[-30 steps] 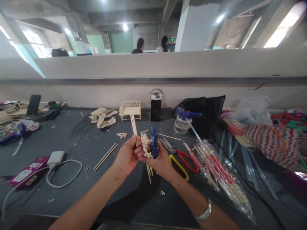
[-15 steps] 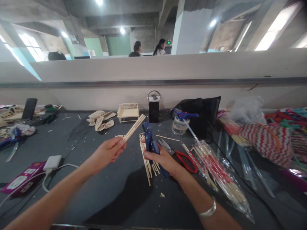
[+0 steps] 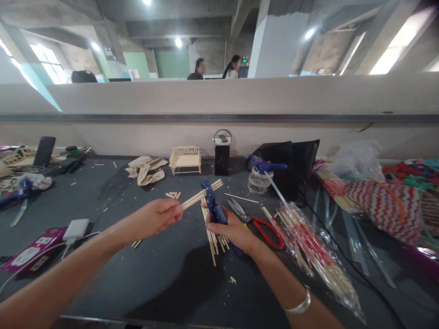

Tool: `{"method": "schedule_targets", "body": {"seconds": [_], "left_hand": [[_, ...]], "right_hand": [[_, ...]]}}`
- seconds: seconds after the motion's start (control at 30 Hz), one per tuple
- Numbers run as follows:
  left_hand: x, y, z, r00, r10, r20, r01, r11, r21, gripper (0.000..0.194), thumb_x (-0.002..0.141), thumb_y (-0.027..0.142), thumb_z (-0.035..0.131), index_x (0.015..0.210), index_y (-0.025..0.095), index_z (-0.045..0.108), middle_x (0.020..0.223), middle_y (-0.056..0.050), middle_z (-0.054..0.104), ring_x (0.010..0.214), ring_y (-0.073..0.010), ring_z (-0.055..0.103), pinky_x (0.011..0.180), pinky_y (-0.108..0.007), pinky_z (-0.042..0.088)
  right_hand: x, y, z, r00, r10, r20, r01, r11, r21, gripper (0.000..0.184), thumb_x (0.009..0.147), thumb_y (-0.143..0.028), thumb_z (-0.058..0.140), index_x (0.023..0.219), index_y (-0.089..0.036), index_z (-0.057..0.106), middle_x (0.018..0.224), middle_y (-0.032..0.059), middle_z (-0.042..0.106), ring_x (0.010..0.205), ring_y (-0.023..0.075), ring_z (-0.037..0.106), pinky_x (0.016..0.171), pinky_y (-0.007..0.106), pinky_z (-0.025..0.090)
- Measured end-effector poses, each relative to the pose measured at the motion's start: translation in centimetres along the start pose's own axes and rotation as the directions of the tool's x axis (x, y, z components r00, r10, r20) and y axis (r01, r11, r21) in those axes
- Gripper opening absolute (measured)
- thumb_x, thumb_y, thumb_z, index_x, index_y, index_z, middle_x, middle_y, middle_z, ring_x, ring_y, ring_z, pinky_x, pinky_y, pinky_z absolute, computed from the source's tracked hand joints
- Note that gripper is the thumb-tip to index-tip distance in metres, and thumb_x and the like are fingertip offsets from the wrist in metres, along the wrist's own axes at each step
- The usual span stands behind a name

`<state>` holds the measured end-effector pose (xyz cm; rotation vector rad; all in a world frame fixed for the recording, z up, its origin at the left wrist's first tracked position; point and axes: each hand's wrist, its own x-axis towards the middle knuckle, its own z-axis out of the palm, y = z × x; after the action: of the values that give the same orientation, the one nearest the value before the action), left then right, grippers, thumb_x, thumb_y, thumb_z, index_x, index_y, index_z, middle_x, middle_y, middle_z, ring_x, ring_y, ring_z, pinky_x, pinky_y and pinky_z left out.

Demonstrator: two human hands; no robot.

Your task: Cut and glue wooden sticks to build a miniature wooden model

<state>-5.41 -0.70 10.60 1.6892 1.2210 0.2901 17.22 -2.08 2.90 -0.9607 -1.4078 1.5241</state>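
Note:
My left hand (image 3: 159,217) is closed on a few thin wooden sticks (image 3: 194,199), pinched near one end and angled up to the right. In my right hand (image 3: 231,228) is a blue hand cutter (image 3: 213,205), fingers wrapped round its handles. The sticks reach the cutter's head, and their far ends show past it; whether the blade touches them I cannot tell. Below the cutter, a pile of loose sticks (image 3: 211,240) lies on the dark table. Short cut pieces (image 3: 173,195) rest beyond my left hand.
Scissors with red handles (image 3: 270,233) and a plastic bag of sticks (image 3: 318,251) lie right. A blue glue gun (image 3: 267,166) rests on a glass jar (image 3: 258,183). At the back stand a miniature wooden bench (image 3: 185,161) and a phone (image 3: 222,160). A purple power strip (image 3: 34,251) lies left.
My left hand has lowered and tilted the sticks to the right, bringing them into the cutter's head. My right hand has stayed almost in place.

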Motion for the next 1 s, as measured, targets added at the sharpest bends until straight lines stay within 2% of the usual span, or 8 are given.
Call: {"method": "schedule_targets", "body": {"seconds": [0.2, 0.33, 0.4, 0.57, 0.77, 0.83, 0.9, 1.0], "left_hand": [[0.3, 0.0, -0.3, 0.999, -0.012, -0.035, 0.013, 1.000, 0.027, 0.039, 0.086, 0.057, 0.039, 0.076, 0.020, 0.048, 0.059, 0.006, 0.032, 0.048, -0.0081, 0.028, 0.041, -0.018, 0.023], [0.2, -0.4, -0.7, 0.987, 0.099, -0.125, -0.084, 0.989, 0.118, 0.037, 0.085, 0.054, 0.044, 0.076, 0.019, 0.051, 0.067, 0.003, 0.044, 0.055, -0.0092, 0.037, 0.047, -0.018, 0.030], [0.1, -0.6, -0.7, 0.988, 0.092, -0.127, -0.079, 0.991, 0.105, 0.037, 0.085, 0.054, 0.044, 0.076, 0.019, 0.051, 0.067, 0.003, 0.044, 0.055, -0.0089, 0.037, 0.048, -0.019, 0.030], [-0.2, -0.6, -0.7, 0.997, -0.083, 0.011, 0.083, 0.983, -0.162, 0.039, 0.084, 0.057, 0.045, 0.076, 0.019, 0.048, 0.060, 0.006, 0.031, 0.047, -0.0059, 0.022, 0.042, -0.019, 0.017], [-0.9, -0.6, -0.5, 0.967, -0.132, 0.219, 0.221, 0.861, -0.457, 0.036, 0.082, 0.052, 0.055, 0.072, 0.019, 0.044, 0.058, 0.008, 0.027, 0.044, -0.0040, 0.015, 0.040, -0.019, 0.012], [-0.9, -1.1, -0.2, 0.983, -0.112, 0.147, 0.171, 0.854, -0.491, 0.036, 0.083, 0.052, 0.054, 0.072, 0.019, 0.043, 0.057, 0.008, 0.027, 0.044, -0.0042, 0.015, 0.040, -0.019, 0.013], [-0.9, -1.7, 0.4, 0.995, -0.101, -0.026, 0.078, 0.885, -0.459, 0.036, 0.084, 0.053, 0.049, 0.074, 0.019, 0.045, 0.058, 0.008, 0.028, 0.044, -0.0048, 0.016, 0.041, -0.018, 0.015], [-0.5, -2.6, 1.7, 0.948, -0.050, -0.314, -0.025, 0.973, -0.229, 0.035, 0.087, 0.052, 0.041, 0.075, 0.020, 0.047, 0.056, 0.007, 0.032, 0.044, -0.0074, 0.024, 0.042, -0.019, 0.020]], "right_hand": [[-0.1, -0.1, 0.4, 1.000, 0.021, 0.011, -0.021, 1.000, -0.001, 0.046, 0.068, -0.026, 0.069, 0.113, -0.024, 0.058, 0.079, -0.0047, 0.055, 0.070, 0.0119, 0.049, 0.072, 0.027, 0.038], [-0.2, -0.2, 0.2, 0.999, 0.043, -0.002, -0.043, 0.997, 0.059, 0.048, 0.066, -0.027, 0.071, 0.113, -0.023, 0.059, 0.082, -0.0040, 0.058, 0.075, 0.0128, 0.052, 0.078, 0.029, 0.039], [-0.3, -0.3, 0.2, 0.998, 0.056, 0.004, -0.057, 0.996, 0.063, 0.048, 0.066, -0.028, 0.071, 0.112, -0.023, 0.059, 0.082, -0.0038, 0.059, 0.076, 0.0129, 0.053, 0.079, 0.029, 0.039], [-0.3, -0.1, 0.3, 0.999, 0.050, 0.018, -0.051, 0.997, 0.054, 0.047, 0.067, -0.027, 0.072, 0.112, -0.025, 0.059, 0.083, -0.0038, 0.059, 0.077, 0.0134, 0.054, 0.080, 0.029, 0.039], [-0.2, 0.3, 0.1, 0.998, -0.062, 0.023, 0.061, 0.997, 0.036, 0.047, 0.070, -0.027, 0.071, 0.114, -0.025, 0.057, 0.086, -0.0027, 0.057, 0.077, 0.0128, 0.053, 0.075, 0.028, 0.041], [-0.1, 0.4, 0.2, 0.996, -0.085, -0.012, 0.086, 0.995, 0.055, 0.046, 0.069, -0.027, 0.072, 0.112, -0.025, 0.057, 0.086, -0.0027, 0.057, 0.077, 0.0125, 0.053, 0.075, 0.028, 0.041], [0.0, 0.5, 0.4, 0.993, -0.086, -0.076, 0.092, 0.992, 0.091, 0.042, 0.069, -0.028, 0.072, 0.109, -0.024, 0.059, 0.084, -0.0028, 0.058, 0.076, 0.0124, 0.054, 0.075, 0.028, 0.042], [0.2, 0.8, 1.1, 0.977, -0.071, -0.199, 0.117, 0.966, 0.232, 0.035, 0.070, -0.031, 0.073, 0.102, -0.022, 0.060, 0.075, -0.0032, 0.059, 0.069, 0.0126, 0.055, 0.068, 0.027, 0.044]]}}
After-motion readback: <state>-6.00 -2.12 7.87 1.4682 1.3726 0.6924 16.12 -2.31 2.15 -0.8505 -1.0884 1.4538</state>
